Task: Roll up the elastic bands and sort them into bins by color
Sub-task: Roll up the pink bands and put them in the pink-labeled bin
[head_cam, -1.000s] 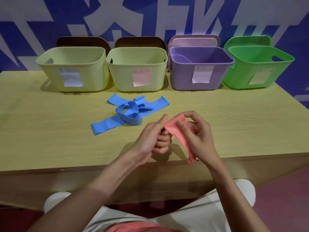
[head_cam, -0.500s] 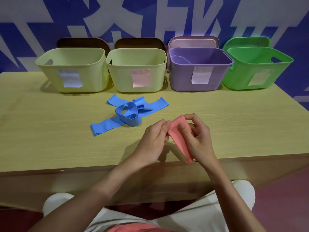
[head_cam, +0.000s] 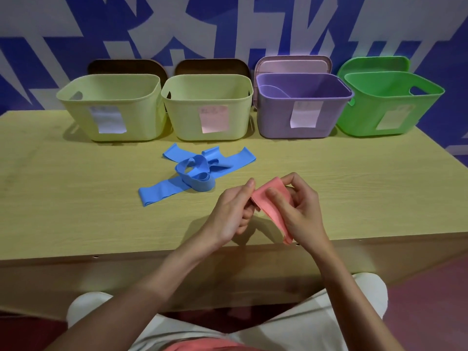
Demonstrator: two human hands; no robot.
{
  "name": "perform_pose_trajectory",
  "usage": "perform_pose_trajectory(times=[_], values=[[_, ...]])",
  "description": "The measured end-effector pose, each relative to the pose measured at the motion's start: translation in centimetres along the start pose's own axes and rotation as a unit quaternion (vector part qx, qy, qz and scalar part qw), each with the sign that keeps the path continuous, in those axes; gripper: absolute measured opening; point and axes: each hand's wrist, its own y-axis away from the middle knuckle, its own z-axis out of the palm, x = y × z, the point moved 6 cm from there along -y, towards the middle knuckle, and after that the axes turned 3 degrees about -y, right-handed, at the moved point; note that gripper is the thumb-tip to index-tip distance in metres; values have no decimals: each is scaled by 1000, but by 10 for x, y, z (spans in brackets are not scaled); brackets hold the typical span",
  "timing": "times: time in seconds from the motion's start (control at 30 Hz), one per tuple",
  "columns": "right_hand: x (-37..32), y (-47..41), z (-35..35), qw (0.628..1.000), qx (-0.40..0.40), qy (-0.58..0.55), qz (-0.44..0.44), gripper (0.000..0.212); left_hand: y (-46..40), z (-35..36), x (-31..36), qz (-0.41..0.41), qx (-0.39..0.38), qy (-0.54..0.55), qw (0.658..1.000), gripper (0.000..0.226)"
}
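I see four bins in a row along the far edge of the table. From the left: a pale yellow bin with a white label, a second pale yellow bin with a pink label, a purple bin with a white label, and a green bin with a pale label. I can see a curved purple shape inside the purple bin, but I cannot tell what it is. I cannot see into the two yellow bins from this angle, and the part of the green bin's interior that shows holds nothing I can make out. A lid leans upright behind each bin: two dark brown lids, a pink lid and a green lid.

Near the middle of the table, in front of the second yellow bin, a blue band lies loosely tangled, its ends spread flat and one loop standing up.

Close to the near edge, I have both hands together on the pink band. My left hand pinches its upper edge, thumb raised. My right hand is curled around it, thumb across the front, and the band's tail hangs down past the table's near edge. The band is held above the surface.
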Motion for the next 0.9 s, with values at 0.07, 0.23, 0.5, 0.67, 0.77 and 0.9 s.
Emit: perform_pose_trajectory(times=[0.07,0.23,0.5,0.67,0.77,0.9], values=[[0,0,1,1000,6,-10,0,15,1,-2,0,40,18,-45,998,38],[-2,0,4,1000,-3,-14,-5,25,1,-5,-1,106,43,-153,982,35],[-8,-1,5,999,-32,20,-34,15,5,1,4,17,9,55,998,37],[-14,-4,3,999,-25,-7,-35,7,11,5,6,-26,-50,147,987,40],[-12,-6,1,999,-10,-7,-35,7,8,5,6,-16,-34,84,996,44],[-10,-5,0,999,4,-6,-36,13,4,3,7,43,6,-11,999,44]])
